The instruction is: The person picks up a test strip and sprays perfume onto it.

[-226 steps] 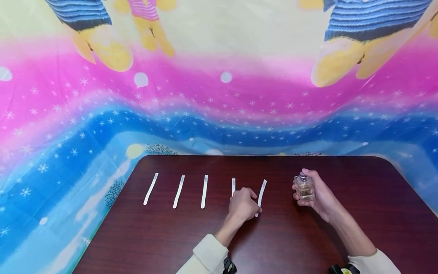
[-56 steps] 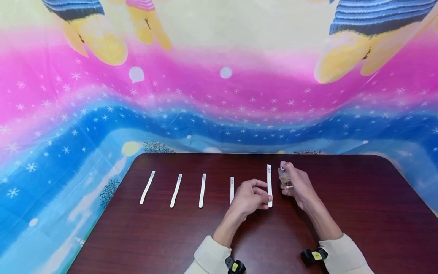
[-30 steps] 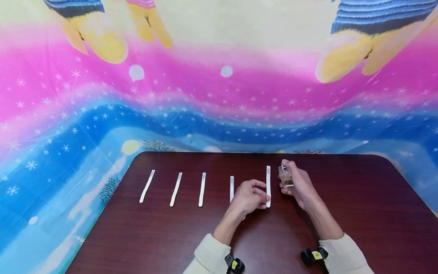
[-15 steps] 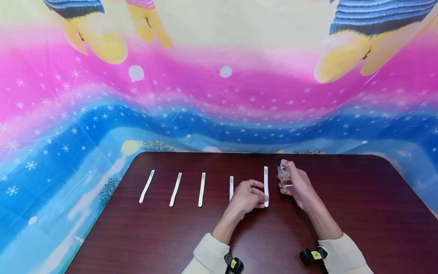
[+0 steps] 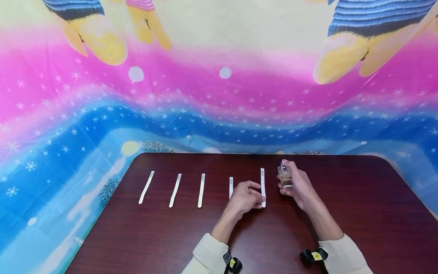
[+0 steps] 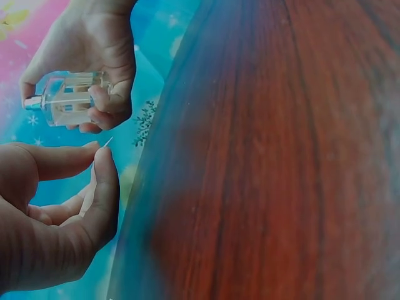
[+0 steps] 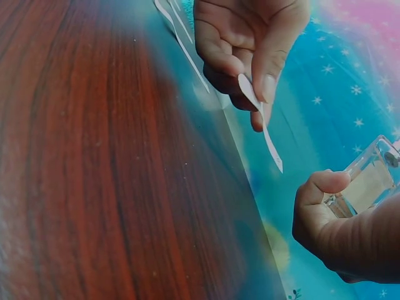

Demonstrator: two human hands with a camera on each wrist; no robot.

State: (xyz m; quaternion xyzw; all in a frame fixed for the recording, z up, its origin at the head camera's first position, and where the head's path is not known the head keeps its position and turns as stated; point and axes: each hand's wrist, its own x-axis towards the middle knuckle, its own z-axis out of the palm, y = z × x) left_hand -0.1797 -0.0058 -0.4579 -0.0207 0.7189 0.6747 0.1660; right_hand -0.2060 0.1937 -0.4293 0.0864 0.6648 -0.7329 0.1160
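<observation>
My left hand [image 5: 243, 198] pinches a white perfume test strip [image 5: 262, 182] near its rounded lower end, between thumb and finger. The strip stands up from the fingertips, with small writing at its top; in the right wrist view the strip [image 7: 272, 150] looks slightly curved. To its right, my right hand [image 5: 302, 188] grips a clear glass perfume bottle [image 5: 284, 177] holding pale yellow liquid. The thumb lies at the sprayer on top, seen in the left wrist view beside the bottle [image 6: 69, 103]. A gap separates bottle and strip.
Three more test strips lie spaced out on the dark wooden table [image 5: 171, 239]: a left one [image 5: 146, 187], a middle one [image 5: 175, 190] and a right one [image 5: 201, 190]. Another strip [image 5: 230, 185] is partly hidden behind my left hand. A printed cloth [image 5: 219, 102] hangs behind.
The strip was picked up from the table by my left hand, and the bottle came left toward it. Over the last second my left hand shifted slightly left with the strip, widening the gap.
</observation>
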